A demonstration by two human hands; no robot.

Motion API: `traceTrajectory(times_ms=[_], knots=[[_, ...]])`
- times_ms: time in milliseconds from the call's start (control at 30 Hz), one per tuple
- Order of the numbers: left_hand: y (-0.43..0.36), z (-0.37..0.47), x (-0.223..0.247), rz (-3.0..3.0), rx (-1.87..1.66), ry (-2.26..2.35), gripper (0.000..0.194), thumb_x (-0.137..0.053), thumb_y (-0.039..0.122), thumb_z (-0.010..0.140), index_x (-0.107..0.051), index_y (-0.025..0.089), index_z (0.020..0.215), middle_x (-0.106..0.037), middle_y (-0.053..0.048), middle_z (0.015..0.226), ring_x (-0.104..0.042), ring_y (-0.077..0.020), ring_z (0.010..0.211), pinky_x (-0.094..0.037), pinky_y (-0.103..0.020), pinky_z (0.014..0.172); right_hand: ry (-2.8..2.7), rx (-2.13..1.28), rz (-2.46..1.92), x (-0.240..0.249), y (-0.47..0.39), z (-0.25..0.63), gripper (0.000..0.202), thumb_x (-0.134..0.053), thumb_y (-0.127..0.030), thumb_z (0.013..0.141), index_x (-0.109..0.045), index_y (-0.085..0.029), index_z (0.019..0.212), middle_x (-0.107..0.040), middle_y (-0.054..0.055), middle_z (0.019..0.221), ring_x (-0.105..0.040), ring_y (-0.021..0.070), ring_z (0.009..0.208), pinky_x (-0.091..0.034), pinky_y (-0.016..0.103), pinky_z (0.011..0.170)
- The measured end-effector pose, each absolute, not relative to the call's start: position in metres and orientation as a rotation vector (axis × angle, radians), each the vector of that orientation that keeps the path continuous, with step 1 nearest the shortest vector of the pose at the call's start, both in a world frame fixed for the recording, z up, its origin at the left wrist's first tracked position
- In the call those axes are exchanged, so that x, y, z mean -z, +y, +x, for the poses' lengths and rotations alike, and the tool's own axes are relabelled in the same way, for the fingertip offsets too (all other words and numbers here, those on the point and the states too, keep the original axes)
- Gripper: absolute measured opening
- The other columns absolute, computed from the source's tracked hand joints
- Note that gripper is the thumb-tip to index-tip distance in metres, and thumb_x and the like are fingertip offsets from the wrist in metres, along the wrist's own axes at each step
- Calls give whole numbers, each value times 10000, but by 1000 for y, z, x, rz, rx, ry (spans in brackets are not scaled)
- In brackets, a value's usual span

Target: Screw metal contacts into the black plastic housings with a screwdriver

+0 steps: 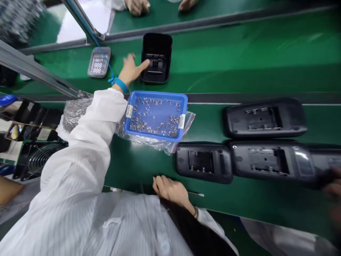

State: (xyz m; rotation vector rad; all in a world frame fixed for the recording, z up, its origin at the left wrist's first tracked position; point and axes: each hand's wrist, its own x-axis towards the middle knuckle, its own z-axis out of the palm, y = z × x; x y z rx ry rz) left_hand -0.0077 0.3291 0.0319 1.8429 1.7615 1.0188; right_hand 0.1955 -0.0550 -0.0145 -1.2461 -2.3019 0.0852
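My left hand (pixel 131 71), with a blue wrist strap, reaches over the green belt. Its fingers are spread, and the extended thumb or finger lies at the left edge of a black plastic tray-like housing (pixel 157 58). Near the table's front edge, my right hand (pixel 170 190) rests with its fingers curled; whether anything is inside them is hidden. A thin white-tipped stick (pixel 197 193) lies beside it. Between my hands is a blue tray (pixel 154 94) of small metal springs or clips (pixel 138 125). Black device shells (pixel 204 161) lie to the right of it.
Further black shells (pixel 266 117) line the right side, where a blurred hand (pixel 334 188) shows at the edge. A clear box (pixel 99 63) sits on the belt (pixel 239 53). A metal post (pixel 45 73) crosses the left. Other hands (pixel 137 6) rest beyond the belt.
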Motion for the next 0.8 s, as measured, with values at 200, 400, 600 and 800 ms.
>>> traceTrajectory(times_ms=[200,400,600,800], knots=[[196,-22,-101,2101,-796,1435,432,-595,658,864,-637,311,1118,-651,71,1030,-554,-124,917,-518,-376,848,-2322,-89,-1196,17,-53,198,282,-446,-187,929,-373,-203,657,-421,-46,475,-343,77,410,-117,311,444],[140,-4,-51,2203,-512,1403,441,-638,641,827,-688,295,1095,-672,-26,1018,-575,-197,810,-525,-450,783,-2388,-121,-1248,9,-55,203,290,-461,-213,940,-419,-185,655,-470,-33,506,-371,77,430,-99,292,485],[149,12,-6,2220,-481,1431,369,-529,603,915,-670,262,906,-653,-1,944,-581,-184,911,-482,-469,916,-2545,-374,-1417,4,-59,205,302,-384,-233,973,-479,-164,694,-552,-8,593,-478,79,509,-87,297,519],[128,18,-17,2387,-572,1465,337,-469,488,983,-632,214,872,-630,-77,928,-586,-247,945,-486,-453,864,-2573,-481,-1436,0,-56,205,303,-387,-261,982,-499,-168,716,-578,-8,616,-497,86,516,-97,295,511]])
